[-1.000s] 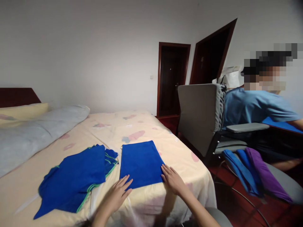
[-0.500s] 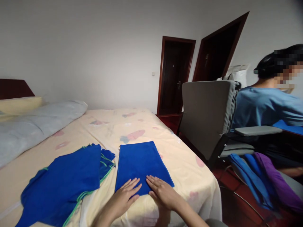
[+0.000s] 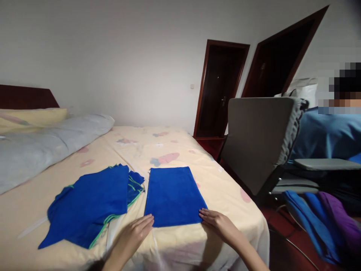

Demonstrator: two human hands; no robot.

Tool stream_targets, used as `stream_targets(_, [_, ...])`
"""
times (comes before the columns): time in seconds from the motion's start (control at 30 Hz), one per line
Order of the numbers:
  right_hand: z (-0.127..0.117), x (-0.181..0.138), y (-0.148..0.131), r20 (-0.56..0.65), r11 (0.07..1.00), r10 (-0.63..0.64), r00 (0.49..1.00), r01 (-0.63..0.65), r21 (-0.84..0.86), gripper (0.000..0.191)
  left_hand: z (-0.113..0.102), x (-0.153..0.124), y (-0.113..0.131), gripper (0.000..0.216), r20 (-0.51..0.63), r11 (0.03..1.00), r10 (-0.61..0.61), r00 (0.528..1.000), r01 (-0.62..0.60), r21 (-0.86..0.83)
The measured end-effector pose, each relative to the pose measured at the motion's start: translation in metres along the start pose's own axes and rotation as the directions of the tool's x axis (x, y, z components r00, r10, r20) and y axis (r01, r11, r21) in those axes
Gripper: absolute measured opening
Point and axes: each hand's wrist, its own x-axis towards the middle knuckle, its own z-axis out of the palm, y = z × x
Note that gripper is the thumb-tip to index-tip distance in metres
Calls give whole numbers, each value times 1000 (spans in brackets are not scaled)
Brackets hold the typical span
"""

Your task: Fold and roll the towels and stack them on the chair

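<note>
A flat blue cloth (image 3: pixel 175 195), roughly rectangular, lies on the bed in front of me. At its near left corner my left hand (image 3: pixel 138 230) has its fingers pressed together on the edge, closed on the corner, with the thumb hidden. My right hand (image 3: pixel 217 224) pinches the near right corner in the same way, its thumb out of sight below. To the left rests a loose pile of blue cloths (image 3: pixel 90 203) with green stitched edges, unevenly stacked.
The bed (image 3: pixel 169 248) wears a cream sheet with carrot prints. A grey bolster (image 3: pixel 56 143) and a yellow pillow (image 3: pixel 36 116) lie at the left. On the right, a person in a blue shirt (image 3: pixel 332 131) sits in a grey chair (image 3: pixel 259 135), near hanging blue and purple cloths (image 3: pixel 316 222).
My hands have moved apart, from the middle of the cloth's near edge out to its two near corners. The view has turned slightly left.
</note>
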Motion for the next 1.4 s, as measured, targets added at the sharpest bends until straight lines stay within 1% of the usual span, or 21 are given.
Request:
stream_targets(0.07, [-1, -2, 1, -14, 999, -23, 1000, 22, -27, 33, -6, 1, 5, 41, -43, 997, 48, 998, -46, 56])
stream_targets(0.13, [-1, -7, 4, -48, 998, -40, 998, 38, -59, 33, -11, 1, 12, 44, -82, 995, 59, 995, -52, 83])
stream_targets(0.23, [-3, -15, 7, -76, 996, -64, 995, 59, -74, 31, -15, -2, 23, 42, -109, 997, 32, 994, -24, 74])
stream_targets(0.3, [-4, -18, 4, -80, 993, -73, 994, 65, -93, 28, -16, -2, 27, 36, -99, 999, 0, 995, 3, 36])
stream_targets(0.37, [-5, -15, -6, -100, 989, -78, 992, 64, -134, 29, -17, 1, 28, 28, -71, 1000, -20, 997, 19, -4])
stream_targets(0.47, [3, 1, -32, -111, 983, -117, 987, 99, -154, 38, -17, 16, 30, 30, -41, 998, -42, 998, 40, -47])
stream_targets(0.6, [29, 36, -68, -4, 971, -226, 974, 225, -78, 42, -11, 47, 45, 35, 18, 990, -40, 999, 42, -135])
stream_targets(0.7, [44, 50, -77, 58, 968, -246, 968, 248, -42, 43, -4, 61, 56, 45, 53, 978, -64, 997, 73, -194])
stream_targets(0.77, [44, 48, -71, 64, 973, -226, 972, 228, -20, 45, -2, 61, 57, 49, 89, 977, -56, 994, 73, -200])
stream_targets(0.87, [31, 30, -50, 56, 984, -177, 983, 176, 25, 45, -4, 48, 48, 51, 148, 979, -12, 989, 42, -200])
stream_targets(0.97, [14, 5, -25, 63, 995, -81, 995, 77, 70, 43, -8, 30, 35, 54, 160, 966, -64, 985, 101, -236])
stream_targets(1.07, [1, -11, -9, 71, 993, 13, 997, -22, 114, 41, -11, 16, 26, 50, 185, 939, -145, 972, 194, -283])
stream_targets(1.17, [-7, -13, -8, 79, 989, 34, 996, -44, 139, 39, -13, 11, 21, 42, 214, 907, -188, 959, 253, -336])
stream_targets(1.3, [-16, -3, -17, 58, 992, -4, 998, -4, 126, 35, -15, 12, 15, 35, 249, 856, -235, 940, 321, -405])
stream_targets(1.4, [-22, 0, -22, 52, 993, -4, 999, -2, 115, 35, -18, 14, 12, 34, 242, 814, -277, 930, 361, -455])
